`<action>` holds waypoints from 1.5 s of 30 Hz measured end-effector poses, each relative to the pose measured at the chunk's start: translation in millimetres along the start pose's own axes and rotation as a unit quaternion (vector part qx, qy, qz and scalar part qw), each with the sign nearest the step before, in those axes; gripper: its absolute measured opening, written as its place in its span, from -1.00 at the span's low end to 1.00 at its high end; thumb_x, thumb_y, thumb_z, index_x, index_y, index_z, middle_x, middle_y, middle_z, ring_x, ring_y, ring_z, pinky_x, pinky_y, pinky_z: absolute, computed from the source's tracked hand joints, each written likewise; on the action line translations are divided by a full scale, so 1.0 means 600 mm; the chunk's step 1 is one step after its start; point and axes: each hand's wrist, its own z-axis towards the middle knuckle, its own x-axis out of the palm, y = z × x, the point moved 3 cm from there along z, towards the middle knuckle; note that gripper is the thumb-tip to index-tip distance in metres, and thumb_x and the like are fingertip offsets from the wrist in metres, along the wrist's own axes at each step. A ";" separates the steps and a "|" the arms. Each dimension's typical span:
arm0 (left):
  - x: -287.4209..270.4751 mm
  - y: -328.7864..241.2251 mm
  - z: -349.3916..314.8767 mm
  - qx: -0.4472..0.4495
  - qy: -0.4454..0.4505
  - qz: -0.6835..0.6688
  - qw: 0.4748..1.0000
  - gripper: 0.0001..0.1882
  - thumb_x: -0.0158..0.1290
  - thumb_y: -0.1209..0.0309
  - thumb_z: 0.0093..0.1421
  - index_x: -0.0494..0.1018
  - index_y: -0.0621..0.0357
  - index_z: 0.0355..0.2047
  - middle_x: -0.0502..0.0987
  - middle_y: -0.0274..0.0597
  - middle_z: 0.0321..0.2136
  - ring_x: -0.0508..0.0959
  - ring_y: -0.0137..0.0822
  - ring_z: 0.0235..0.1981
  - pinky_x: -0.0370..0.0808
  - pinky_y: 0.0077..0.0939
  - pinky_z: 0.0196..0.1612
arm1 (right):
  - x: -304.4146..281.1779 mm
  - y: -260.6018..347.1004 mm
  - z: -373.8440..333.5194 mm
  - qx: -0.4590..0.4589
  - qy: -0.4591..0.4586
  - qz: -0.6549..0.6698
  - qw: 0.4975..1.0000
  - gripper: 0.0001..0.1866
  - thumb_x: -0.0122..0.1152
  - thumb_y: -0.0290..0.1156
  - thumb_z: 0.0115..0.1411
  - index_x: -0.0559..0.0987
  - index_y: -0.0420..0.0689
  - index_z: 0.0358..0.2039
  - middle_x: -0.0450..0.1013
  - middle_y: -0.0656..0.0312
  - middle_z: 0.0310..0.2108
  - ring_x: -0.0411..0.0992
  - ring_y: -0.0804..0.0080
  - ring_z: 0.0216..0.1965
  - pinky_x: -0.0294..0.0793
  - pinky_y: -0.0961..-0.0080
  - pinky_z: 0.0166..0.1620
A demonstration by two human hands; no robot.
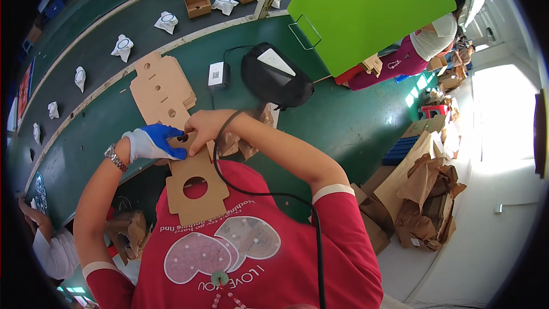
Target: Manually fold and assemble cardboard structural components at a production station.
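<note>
My left hand, in a blue and white glove, grips the upper part of a flat brown cardboard box blank with a large round hole. Bare, my right hand pinches the same blank from the other side, its fingers close to the left thumb. The blank's lower panel lies against my red shirt, and its folds under my fingers are partly hidden. Just beyond my hands a stack of similar die-cut cardboard blanks rests on the green table.
A black mesh bag and a small white-labelled box stand beyond my hands. Conveyor carries white wrapped bundles and open cardboard boxes. A black cable crosses my right arm. A green panel and a co-worker are far right.
</note>
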 end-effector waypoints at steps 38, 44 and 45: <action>0.139 0.107 0.101 0.026 -0.552 -0.108 0.826 -0.11 0.39 -0.09 -0.20 0.39 0.12 0.08 0.46 -0.10 0.02 0.43 -0.11 0.10 0.16 -0.16 0.30 | 0.113 -0.123 0.098 0.170 -0.430 -0.064 0.884 -0.82 0.29 -0.39 0.09 0.58 -0.26 -0.39 0.45 -0.03 -0.40 0.47 -0.04 -0.28 0.48 0.12 -0.22; 0.149 0.078 0.093 0.022 -0.649 -0.279 0.707 -0.18 0.50 0.10 -0.29 0.41 0.20 -0.04 0.56 -0.08 -0.28 0.59 -0.06 -0.23 0.54 -0.31 -0.21 | 0.090 -0.118 0.106 0.183 -0.386 0.026 0.904 -0.78 0.31 -0.49 0.04 0.42 -0.21 -0.37 0.45 0.01 -0.38 0.46 -0.02 -0.22 0.46 0.12 -0.21; 0.151 0.078 0.098 0.019 -0.643 -0.291 0.708 -0.15 0.51 0.09 -0.30 0.40 0.21 -0.03 0.56 -0.07 -0.24 0.59 -0.05 -0.21 0.53 -0.29 -0.17 | 0.087 -0.113 0.111 0.173 -0.375 -0.006 0.911 -0.75 0.31 -0.54 0.01 0.39 -0.22 -0.36 0.44 0.00 -0.39 0.46 -0.03 -0.23 0.48 0.11 -0.19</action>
